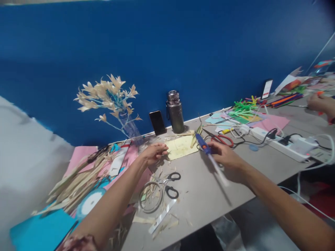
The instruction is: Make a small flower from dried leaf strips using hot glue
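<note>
My right hand (222, 157) is closed around a blue hot glue gun (203, 144), with a long whitish glue stick (219, 170) standing out of its back end. At the left edge of a pale yellow sheet (180, 148) is my left hand (155, 153), its fingers curled together; whatever they pinch, if anything, is too small to make out. A dry husk piece (194, 139) lies on the sheet near the glue gun's front. Red-handled scissors (222, 139) lie just beyond my right hand. Below my left hand are black-handled scissors (171, 184) and a tape ring (150, 197).
A vase of husk flowers (132, 130), a phone (157, 122) and a flask (175, 113) stand along the wall. Husk strips (78, 177) cover the left side. A power strip (280, 144) with cables lies right. Another person's hand (320, 103) is at far right.
</note>
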Tool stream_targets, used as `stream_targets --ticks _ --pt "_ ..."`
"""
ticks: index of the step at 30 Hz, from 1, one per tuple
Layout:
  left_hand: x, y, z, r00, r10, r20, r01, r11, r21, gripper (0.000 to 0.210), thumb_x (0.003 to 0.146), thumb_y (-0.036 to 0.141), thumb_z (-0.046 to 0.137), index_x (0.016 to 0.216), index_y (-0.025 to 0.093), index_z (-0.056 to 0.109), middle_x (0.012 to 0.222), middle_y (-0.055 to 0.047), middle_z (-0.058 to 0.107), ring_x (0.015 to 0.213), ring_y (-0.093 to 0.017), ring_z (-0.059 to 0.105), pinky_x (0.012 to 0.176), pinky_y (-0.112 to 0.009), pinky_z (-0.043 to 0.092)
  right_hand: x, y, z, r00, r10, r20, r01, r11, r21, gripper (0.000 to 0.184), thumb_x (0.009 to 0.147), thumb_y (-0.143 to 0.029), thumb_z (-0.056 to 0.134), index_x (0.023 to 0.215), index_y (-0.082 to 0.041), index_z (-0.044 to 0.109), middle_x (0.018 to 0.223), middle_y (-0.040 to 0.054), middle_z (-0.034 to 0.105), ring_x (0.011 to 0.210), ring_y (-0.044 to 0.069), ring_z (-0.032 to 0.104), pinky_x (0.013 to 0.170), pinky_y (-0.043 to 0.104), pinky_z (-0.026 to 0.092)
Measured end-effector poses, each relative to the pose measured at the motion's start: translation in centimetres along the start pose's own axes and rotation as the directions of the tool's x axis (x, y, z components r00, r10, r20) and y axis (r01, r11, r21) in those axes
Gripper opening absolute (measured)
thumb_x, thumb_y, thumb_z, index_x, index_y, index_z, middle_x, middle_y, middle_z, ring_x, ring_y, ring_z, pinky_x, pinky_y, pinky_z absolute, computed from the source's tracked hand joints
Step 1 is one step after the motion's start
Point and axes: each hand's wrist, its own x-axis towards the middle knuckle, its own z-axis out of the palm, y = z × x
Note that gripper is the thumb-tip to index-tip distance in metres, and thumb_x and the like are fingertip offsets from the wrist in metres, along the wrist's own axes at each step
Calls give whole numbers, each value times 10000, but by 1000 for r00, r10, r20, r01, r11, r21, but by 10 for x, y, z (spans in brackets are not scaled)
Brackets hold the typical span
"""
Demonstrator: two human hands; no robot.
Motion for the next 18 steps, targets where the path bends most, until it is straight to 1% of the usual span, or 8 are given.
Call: stream_targets --ticks 2,4,7,9,10,13,16,18 --pt "-7 -1 1 999 52 5 -52 999 -13 255 692 178 848 780 107 620 964 -122 710 494 -31 520 348 -118 215 -2 0 -5 999 37 -8 -35 983 178 340 883 -443 621 1109 -193 663 930 80 692 791 204 613 695 312 485" --pt "-18 -4 6 987 161 15 -160 986 -48 312 668 275 876 785 101 645 874 -85 697 446 -4 416 354 -129 185 -3 -3 -4 1000 17 22 -22 969 245 406 913 -533 569 1081 -182 686 946 92 695 746 190 599 660 311 490" --pt "-37 -12 17 965 260 28 -259 965 -46 392 615 402 896 719 109 658 560 23 546 404 -13 334 374 -152 141 -7 -15 7 995 -58 86 41 982 187 503 923 -610 522 1118 -181 698 977 104 707 736 193 615 657 320 516" --pt "-48 -17 24 959 283 20 -283 959 -9 402 629 448 877 684 109 669 458 52 455 393 -21 315 392 -161 146 -10 -25 15 983 -120 137 107 989 103 522 908 -626 541 1130 -182 704 991 115 716 785 221 646 693 335 541" --pt "-53 -20 27 952 308 4 -308 952 3 396 632 450 873 687 108 681 462 42 474 402 -26 334 401 -163 160 -12 -30 18 977 -148 155 137 988 76 528 903 -630 546 1132 -182 705 1016 123 720 815 236 660 713 344 551" --pt "-62 -25 33 919 392 -49 -393 920 -3 380 612 430 881 757 115 725 614 -23 630 447 -35 407 426 -172 218 -15 -45 27 959 -189 211 178 982 69 550 908 -641 529 1130 -168 698 1078 153 724 893 272 690 751 362 575" --pt "-66 -27 34 896 439 -70 -441 898 -7 364 616 423 874 778 122 750 602 -24 631 456 -47 420 445 -186 259 -17 -53 32 950 -194 244 180 980 79 564 910 -651 519 1121 -155 686 1039 167 734 906 280 708 740 350 594" --pt "-67 -28 32 883 466 -63 -466 885 9 330 632 408 865 753 122 754 576 -17 611 455 -52 421 454 -196 279 -17 -55 33 950 -203 235 191 979 73 566 911 -653 513 1117 -152 676 1012 169 738 887 274 717 718 337 603"
